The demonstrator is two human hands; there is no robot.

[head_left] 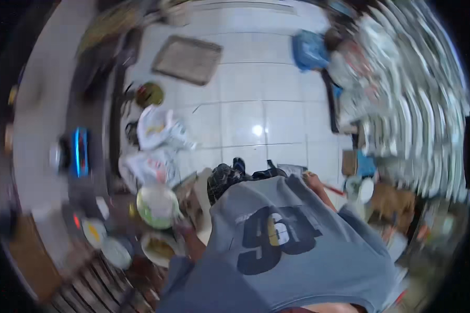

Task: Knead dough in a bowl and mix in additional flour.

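Observation:
On my left side, my left hand point(181, 223) is at the rim of a pale green and white bowl point(157, 206); its fingers are blurred but seem closed on the rim. My right hand point(312, 181) is closed round a thin red stick-like handle point(334, 190), which juts out to the right. A grey flat piece point(292, 169) shows just left of that hand; whether it joins the handle I cannot tell. Below the bowl is a plate with brownish food point(161, 249).
White plastic bags point(159, 130) lie at the left, with a round green container point(150, 95) beyond. A mat point(188, 59) lies on the tiled floor point(245, 83). Stacked pale sheets or packs point(418, 125) and a blue bag point(309, 50) are on the right. Several plates point(116, 253) sit lower left.

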